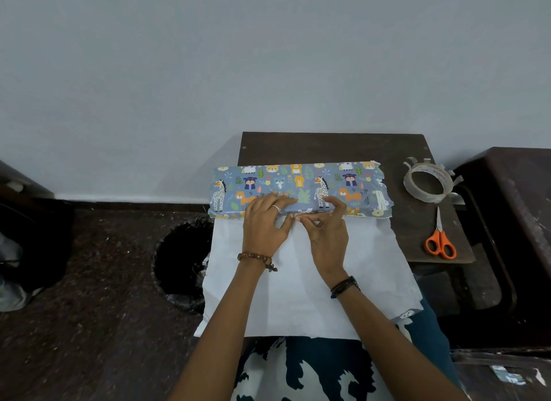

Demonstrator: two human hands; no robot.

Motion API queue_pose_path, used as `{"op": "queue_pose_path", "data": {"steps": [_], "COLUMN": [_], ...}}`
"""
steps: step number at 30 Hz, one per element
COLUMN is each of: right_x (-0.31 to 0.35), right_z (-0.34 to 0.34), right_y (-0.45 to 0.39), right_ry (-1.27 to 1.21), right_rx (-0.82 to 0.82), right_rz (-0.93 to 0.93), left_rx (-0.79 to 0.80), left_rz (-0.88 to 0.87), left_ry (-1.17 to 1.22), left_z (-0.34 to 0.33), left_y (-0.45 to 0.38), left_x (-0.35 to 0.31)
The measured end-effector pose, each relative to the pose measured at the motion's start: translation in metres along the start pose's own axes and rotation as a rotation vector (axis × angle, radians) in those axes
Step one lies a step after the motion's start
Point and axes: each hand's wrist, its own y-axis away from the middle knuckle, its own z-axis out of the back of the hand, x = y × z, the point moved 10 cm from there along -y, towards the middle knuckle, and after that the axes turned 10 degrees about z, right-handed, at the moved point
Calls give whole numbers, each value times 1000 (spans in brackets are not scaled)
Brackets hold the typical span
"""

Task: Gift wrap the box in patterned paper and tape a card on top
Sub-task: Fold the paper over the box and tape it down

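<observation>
Where both grips meet, the left hand [265,218] is pressed flat, fingers apart, and the right hand [326,221] is pinched onto the patterned paper [298,269]. The wrapped box [298,183] lies just beyond, long axis left-to-right, on the desk [328,147].

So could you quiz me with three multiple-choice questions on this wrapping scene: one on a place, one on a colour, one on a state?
1. Where do the scissors lie?
A. right of the paper
B. on the box
C. on the floor

2. What colour are the scissor handles?
A. blue
B. orange
C. black

3. What state is the box in?
A. bare
B. partly wrapped
C. carded

Answers: 1 A, they rest on the table below the tape. 2 B, both loops are orange. 3 B, white paper still trails from under both hands.
</observation>
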Motion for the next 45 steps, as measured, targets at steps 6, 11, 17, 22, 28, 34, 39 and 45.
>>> {"op": "queue_pose_path", "data": {"steps": [6, 11, 17, 22, 28, 34, 39, 45], "right_x": [2, 4, 1, -3, -5, 13, 26, 8], "right_z": [2, 1, 3, 3, 0, 3, 6, 5], "right_y": [0, 1, 1, 3, 6, -10, -16, -7], "right_ry": [22, 42, -17, -3, 71, 345, 581, 423], "right_rx": [-16, -19, -26, -45, -19, 185, 188, 535], "right_rz": [3, 14, -6, -35, -53, 108, 303, 114], "left_rx": [22, -39, -41, -27, -85, -112, -82, -21], "left_rz": [27, 3, 9, 11, -6, -28, -35, -71], "left_ry": [-53, -162, -192, -187, -176, -161, -214, -350], "left_z": [-3, 2, -3, -8, -4, -2, -5, -3], "left_y": [-1, -5, -7, -7, -6, -7, -7, -9], "left_x": [0, -7, -5, 0, -2, -2, -3, -12]}}
